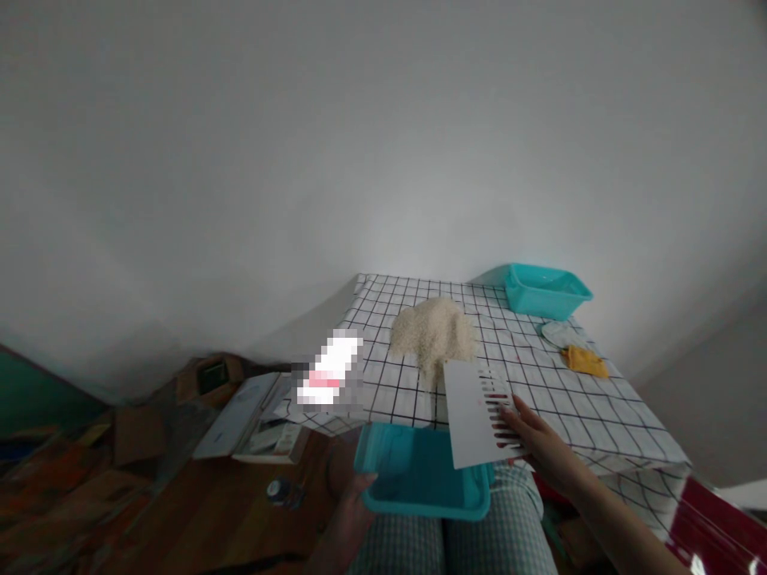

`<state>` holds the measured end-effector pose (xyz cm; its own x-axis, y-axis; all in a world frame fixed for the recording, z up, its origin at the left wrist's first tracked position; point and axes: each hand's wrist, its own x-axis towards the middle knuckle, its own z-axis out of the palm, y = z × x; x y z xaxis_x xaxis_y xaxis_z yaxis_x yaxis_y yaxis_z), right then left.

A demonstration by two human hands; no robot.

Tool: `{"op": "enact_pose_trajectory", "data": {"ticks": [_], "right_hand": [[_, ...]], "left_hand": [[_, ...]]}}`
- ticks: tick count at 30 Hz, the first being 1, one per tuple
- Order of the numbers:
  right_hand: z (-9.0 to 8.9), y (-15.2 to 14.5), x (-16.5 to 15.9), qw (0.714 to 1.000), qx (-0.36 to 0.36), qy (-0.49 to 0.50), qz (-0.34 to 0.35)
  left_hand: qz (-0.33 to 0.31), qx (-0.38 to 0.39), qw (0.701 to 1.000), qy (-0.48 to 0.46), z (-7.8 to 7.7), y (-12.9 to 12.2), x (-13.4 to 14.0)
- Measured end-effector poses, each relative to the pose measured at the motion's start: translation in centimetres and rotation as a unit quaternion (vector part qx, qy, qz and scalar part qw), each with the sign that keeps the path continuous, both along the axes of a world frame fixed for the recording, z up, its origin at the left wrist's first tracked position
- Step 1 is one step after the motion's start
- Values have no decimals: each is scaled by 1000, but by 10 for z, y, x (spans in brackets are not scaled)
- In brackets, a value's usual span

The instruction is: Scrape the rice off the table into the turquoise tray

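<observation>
My left hand (pixel 351 499) grips the near left edge of a teal plastic tray (pixel 419 471) held on my lap, just below the table's front edge. My right hand (pixel 539 443) holds a white card (pixel 476 411) with dark red stripes, standing on the checked tablecloth (pixel 539 375) right in front of a pile of white rice (pixel 432 331). The card's lower edge hangs over the tray.
A second teal tray (pixel 545 289) stands at the table's far right corner, with a white lid (pixel 560 334) and a yellow cloth (pixel 587 362) in front of it. Books and papers (pixel 252 419), a small bottle (pixel 281 491) and boxes lie on the floor at left.
</observation>
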<state>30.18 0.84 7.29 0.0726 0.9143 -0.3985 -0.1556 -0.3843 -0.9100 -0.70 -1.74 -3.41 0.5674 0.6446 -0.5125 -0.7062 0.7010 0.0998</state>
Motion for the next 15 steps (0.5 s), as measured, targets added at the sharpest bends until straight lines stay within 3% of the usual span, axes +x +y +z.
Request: {"op": "enact_pose_trajectory", "data": {"ticks": [5,9,15], "right_hand": [[6,0,0,1000,-3,-7,20],[14,0,0,1000,-5,2,26],[16,4,2,1000,-12,15,21]], "left_hand": [[3,14,995,97,7,-3,1],[13,25,999,46,12,-3,3],[-9,20,998,54,3,-2,1]]}}
